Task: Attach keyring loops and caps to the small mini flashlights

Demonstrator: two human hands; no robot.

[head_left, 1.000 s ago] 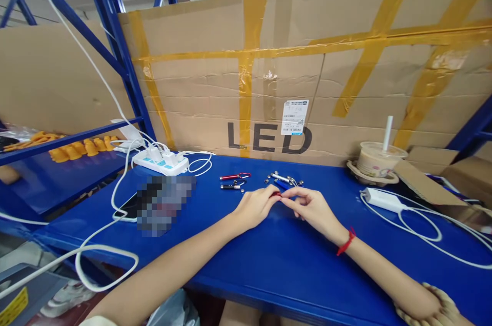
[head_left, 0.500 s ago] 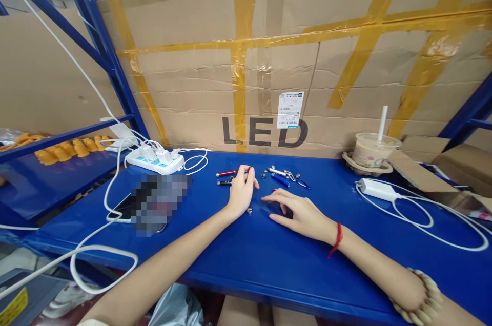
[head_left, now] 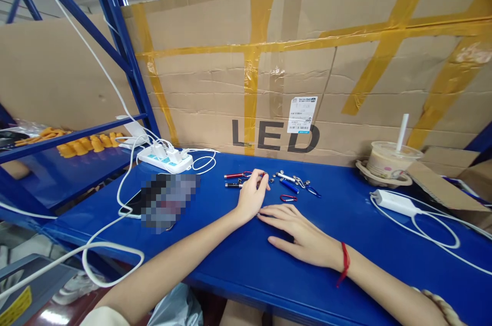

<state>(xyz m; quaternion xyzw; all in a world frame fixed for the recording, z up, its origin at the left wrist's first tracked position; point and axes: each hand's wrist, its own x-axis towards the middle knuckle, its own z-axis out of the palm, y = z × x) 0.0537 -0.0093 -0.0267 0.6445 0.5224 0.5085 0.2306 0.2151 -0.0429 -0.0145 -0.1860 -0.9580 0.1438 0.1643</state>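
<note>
On the glossy blue shelf (head_left: 230,244), left hand (head_left: 251,197) fingers touch slim metal keychain lights (head_left: 235,176); right hand (head_left: 302,231) lies flat, empty.

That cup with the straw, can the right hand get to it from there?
Probably yes. The right hand lies flat on the blue table, and only bare tabletop and a white adapter with its cable lie before the cup, though it would be a long stretch.

Glossy blue table (head_left: 238,254), taped cardboard (head_left: 215,90)
</note>
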